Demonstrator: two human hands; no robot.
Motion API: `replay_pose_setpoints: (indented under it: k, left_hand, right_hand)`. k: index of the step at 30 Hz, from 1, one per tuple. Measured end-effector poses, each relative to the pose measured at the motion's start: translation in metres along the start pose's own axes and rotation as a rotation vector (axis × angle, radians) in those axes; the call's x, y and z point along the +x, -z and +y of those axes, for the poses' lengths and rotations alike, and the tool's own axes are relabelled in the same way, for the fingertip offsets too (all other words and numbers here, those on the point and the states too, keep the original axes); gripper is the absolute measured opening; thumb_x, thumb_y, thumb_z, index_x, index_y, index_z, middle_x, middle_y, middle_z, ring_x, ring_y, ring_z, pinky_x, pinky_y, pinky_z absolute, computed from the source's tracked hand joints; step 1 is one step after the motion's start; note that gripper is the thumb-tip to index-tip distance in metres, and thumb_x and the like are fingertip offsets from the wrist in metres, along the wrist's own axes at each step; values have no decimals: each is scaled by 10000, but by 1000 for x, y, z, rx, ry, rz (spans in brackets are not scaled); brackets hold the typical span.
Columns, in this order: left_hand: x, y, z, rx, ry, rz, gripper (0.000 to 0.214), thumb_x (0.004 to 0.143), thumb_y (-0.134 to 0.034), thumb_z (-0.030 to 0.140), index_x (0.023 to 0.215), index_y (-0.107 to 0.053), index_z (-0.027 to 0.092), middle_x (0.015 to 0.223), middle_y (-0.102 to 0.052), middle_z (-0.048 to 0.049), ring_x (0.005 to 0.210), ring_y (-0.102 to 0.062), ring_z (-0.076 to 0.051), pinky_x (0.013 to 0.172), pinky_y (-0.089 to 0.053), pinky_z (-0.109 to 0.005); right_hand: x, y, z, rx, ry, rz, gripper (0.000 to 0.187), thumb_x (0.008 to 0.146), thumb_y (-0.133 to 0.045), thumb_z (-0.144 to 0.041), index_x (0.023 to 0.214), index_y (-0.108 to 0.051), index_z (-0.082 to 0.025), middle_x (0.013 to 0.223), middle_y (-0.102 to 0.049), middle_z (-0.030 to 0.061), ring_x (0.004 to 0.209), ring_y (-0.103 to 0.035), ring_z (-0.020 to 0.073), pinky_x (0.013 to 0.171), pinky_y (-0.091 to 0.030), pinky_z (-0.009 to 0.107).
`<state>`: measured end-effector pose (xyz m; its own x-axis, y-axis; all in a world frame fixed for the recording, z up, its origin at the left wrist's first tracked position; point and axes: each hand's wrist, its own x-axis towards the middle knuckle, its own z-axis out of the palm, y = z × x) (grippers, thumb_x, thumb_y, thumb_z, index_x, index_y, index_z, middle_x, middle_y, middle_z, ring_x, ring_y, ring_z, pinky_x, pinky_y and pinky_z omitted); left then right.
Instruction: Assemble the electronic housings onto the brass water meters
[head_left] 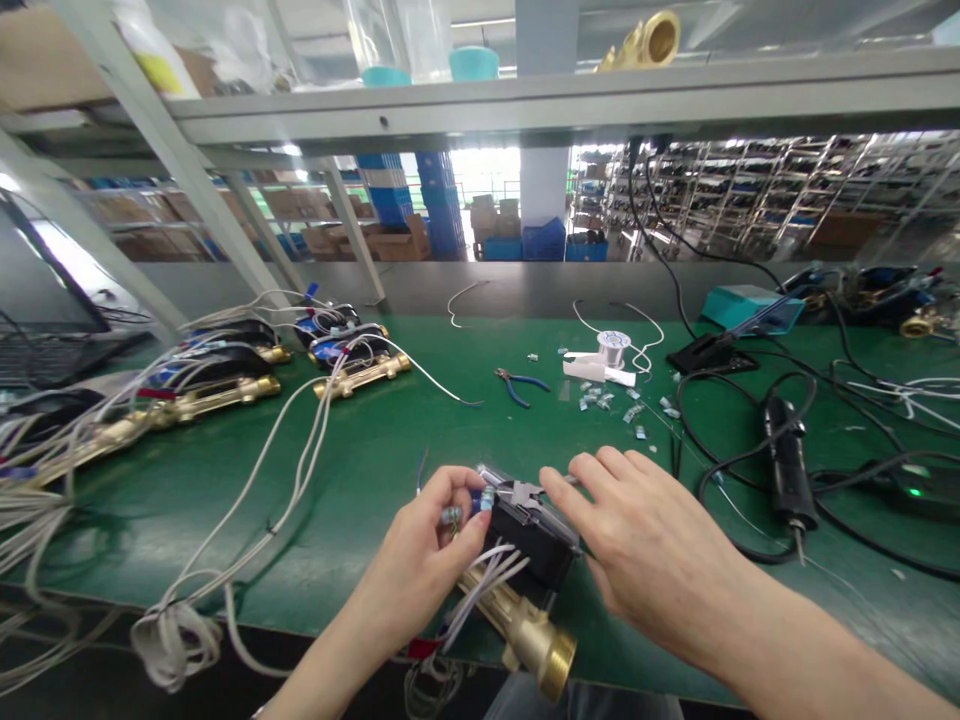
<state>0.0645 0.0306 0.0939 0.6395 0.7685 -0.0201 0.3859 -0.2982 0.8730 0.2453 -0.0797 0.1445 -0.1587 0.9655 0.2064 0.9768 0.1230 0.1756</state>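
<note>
My left hand (439,530) pinches a small clear-and-blue wire connector (487,497) between thumb and fingertips, and another such piece shows by its curled fingers. My right hand (637,520) is closed around pliers, mostly hidden by the fingers; their silver jaws (523,492) point at the pinched connector. Whether the jaws touch it I cannot tell. Under both hands lies a black housing (536,550) on a brass water meter body (525,630), tilted at the table's front edge. Several white wires (491,575) run from it.
Blue-handled cutters (521,385), loose connectors (600,397) and a solder spool (613,345) lie on the green table (360,470). Brass meters (367,375) with long cables are at left. A black electric screwdriver (787,465) and its cords occupy the right. A shelf beam (480,110) crosses above.
</note>
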Motion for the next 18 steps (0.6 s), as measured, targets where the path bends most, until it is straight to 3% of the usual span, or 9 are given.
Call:
replay_pose_setpoints:
  k: [7,13,15,18]
  left_hand:
    - [2,3,1,47,-51,-28,209,871,-504,352,1042,-488,232,728,-408,70,588,-428,-85,554,-355,-197]
    - [2,0,5,46,-29,9,191,867,-504,374,968,-521,213,710,-425,60,612,-429,-96,569,-353,-212]
    - [2,1,7,-61,11,31,210,855,-513,394,923,-516,196,722,-445,50,617,-426,-98,562,-355,-215]
    - [8,11,11,-304,76,99,229,824,-528,403,877,-488,185,703,-428,50,602,-396,-89,534,-332,-203]
  right_hand:
    - [3,3,0,51,9,-94,334,846,-509,-128,1173,-572,-156,933,-605,65,792,-564,230,635,-505,364]
    - [-5,-7,-5,184,-101,-137,437,783,-549,-93,1212,-557,-180,991,-622,74,837,-600,244,664,-540,377]
    - [-17,-18,-3,245,-154,-90,465,776,-556,-111,1233,-541,-194,1001,-626,72,866,-610,243,696,-551,376]
    - [-44,-40,6,297,-207,104,501,802,-532,-158,1297,-470,-201,1059,-623,82,927,-621,219,753,-560,337]
